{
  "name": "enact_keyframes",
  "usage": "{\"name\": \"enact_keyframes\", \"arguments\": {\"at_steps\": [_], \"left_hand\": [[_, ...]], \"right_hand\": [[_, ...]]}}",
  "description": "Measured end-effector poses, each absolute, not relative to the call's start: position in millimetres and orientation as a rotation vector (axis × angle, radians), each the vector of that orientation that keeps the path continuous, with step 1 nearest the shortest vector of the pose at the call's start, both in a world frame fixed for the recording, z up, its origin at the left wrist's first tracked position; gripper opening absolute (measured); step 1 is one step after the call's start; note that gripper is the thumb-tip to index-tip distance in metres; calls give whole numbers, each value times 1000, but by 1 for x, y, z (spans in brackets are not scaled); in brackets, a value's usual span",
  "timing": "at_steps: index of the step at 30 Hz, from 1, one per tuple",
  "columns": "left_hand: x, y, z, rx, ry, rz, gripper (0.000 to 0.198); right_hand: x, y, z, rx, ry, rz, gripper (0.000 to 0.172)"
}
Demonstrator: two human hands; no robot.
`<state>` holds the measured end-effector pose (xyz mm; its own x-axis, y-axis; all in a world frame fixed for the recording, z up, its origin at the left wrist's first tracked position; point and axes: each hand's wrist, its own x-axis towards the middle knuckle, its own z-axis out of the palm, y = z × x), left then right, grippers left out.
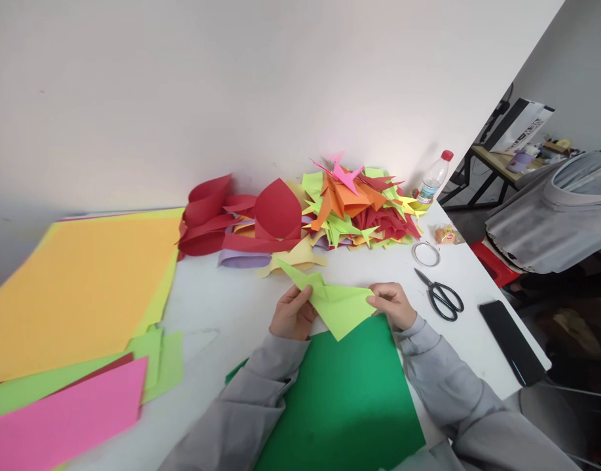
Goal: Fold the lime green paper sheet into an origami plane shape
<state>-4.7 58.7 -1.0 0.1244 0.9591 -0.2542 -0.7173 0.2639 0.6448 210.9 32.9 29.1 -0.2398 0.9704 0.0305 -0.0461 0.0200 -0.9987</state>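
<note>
Between my hands is a light-green folded paper shape, with creases and pointed ends, held above the table. My left hand pinches it near its left side, thumb on top. At its right corner, my right hand grips the paper between thumb and fingers. Beneath them lies a large dark-green sheet on the white table. Behind the hands, a heap of folded paper pieces in orange, red, green and pink rests against the wall.
Stacked coloured sheets cover the left side, with a pink sheet in front. Red curled paper pieces stand at the back. To the right are black-handled scissors, a tape roll, a phone and a bottle.
</note>
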Motion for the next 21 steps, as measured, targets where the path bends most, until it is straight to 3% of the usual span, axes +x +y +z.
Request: {"name": "enact_keyframes", "arguments": {"at_steps": [9,21], "left_hand": [[-3,60,-2,455,716,1335,34],[-2,52,-5,554,693,1339,26]], "right_hand": [[201,38,26,-1076,-1380,979,21],[194,34,33,-1069,-1308,929,14]]}}
